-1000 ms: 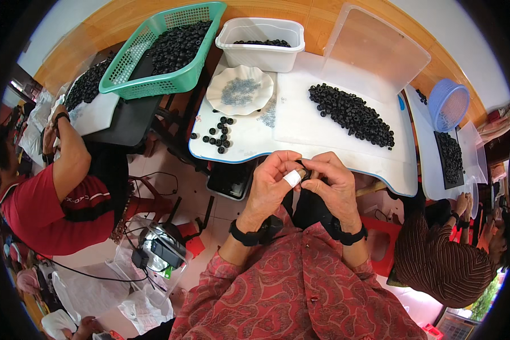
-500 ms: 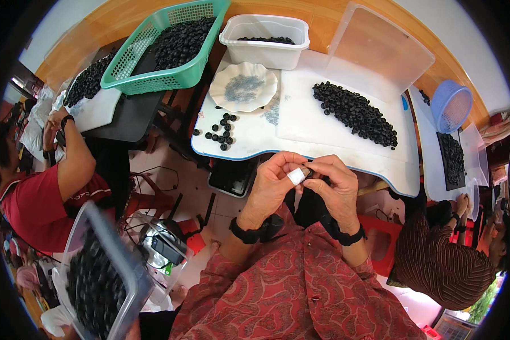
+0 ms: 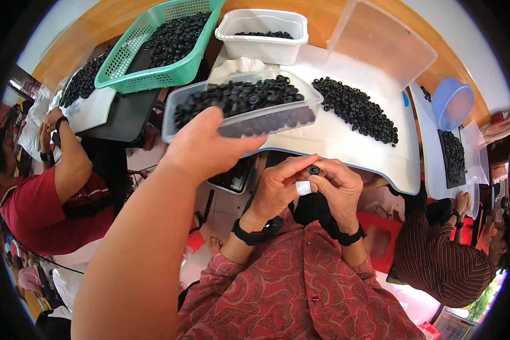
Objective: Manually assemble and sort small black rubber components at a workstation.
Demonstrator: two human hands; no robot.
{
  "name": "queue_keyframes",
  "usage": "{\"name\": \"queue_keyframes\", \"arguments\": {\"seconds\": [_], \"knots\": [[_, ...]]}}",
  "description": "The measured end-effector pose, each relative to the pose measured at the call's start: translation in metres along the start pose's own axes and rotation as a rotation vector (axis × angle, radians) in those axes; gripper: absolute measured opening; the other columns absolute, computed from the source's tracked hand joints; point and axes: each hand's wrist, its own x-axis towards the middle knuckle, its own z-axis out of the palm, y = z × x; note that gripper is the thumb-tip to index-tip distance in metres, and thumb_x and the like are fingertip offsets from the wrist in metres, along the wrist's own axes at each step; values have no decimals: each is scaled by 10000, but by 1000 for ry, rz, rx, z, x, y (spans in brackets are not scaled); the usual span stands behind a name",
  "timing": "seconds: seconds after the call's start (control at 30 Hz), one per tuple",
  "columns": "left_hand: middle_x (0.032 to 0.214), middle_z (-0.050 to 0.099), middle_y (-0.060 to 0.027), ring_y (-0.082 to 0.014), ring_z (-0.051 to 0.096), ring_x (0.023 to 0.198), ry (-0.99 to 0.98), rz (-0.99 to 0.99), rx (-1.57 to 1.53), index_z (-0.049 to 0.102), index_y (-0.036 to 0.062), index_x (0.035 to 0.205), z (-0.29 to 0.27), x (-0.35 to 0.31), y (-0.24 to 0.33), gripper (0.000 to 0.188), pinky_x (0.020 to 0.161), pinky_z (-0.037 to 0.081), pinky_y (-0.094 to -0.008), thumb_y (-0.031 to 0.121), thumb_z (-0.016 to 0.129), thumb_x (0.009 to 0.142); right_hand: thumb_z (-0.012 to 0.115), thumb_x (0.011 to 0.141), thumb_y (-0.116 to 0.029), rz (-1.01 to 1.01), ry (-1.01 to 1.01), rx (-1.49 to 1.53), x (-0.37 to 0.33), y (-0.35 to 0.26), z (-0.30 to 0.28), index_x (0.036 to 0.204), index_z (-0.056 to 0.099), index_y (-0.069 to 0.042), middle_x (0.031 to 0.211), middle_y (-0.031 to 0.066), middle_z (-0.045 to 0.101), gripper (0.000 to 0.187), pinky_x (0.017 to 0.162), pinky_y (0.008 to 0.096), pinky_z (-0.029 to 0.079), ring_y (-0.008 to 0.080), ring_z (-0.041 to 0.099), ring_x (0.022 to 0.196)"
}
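In front of my red patterned shirt, my left hand (image 3: 270, 190) and my right hand (image 3: 344, 190) meet. Their fingertips pinch a small black ring-shaped piece (image 3: 314, 169), its round hole showing. White tape (image 3: 304, 187) wraps a digit of my left hand beside it. A pile of similar black pieces (image 3: 357, 110) lies beyond my hands on the white table (image 3: 379, 161). From the lower left, another person's hand (image 3: 204, 144) reaches across and grips a clear plastic tub (image 3: 169, 123) full of black pieces, over the table's left part.
Behind the tub, a scalloped cream plate (image 3: 245, 65) is mostly hidden. A green basket (image 3: 147, 79) and a white basin (image 3: 277, 54) hold black pieces. A clear lid (image 3: 382, 37) stands at the back. Co-workers sit left and right; a lilac basket (image 3: 452, 107) is at right.
The other person's tub has swung from the lower left to above the table, covering the loose pieces and most of the plate. Between my fingers, the black piece now shows its hole.
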Motion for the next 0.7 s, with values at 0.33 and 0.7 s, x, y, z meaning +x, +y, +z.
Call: {"name": "queue_keyframes", "arguments": {"seconds": [0.33,0.7], "knots": [[1163,645,-115,-113,599,920,26,50,25,643,14,1184,4,4,-15,458,806,509,-233,83,783,753,720,800,33,34,57,128,-6,5,-3,999,668,39,901,70,645,206,626,204,488,91,606,737],[1201,573,-83,-111,565,1006,-21,-11,-44,595,-12,1243,21,18,-15,487,831,469,-225,-49,724,774,689,828,44,73,69,271,-3,11,-15,976,650,60,893,83,646,153,604,204,492,92,613,731]]}}
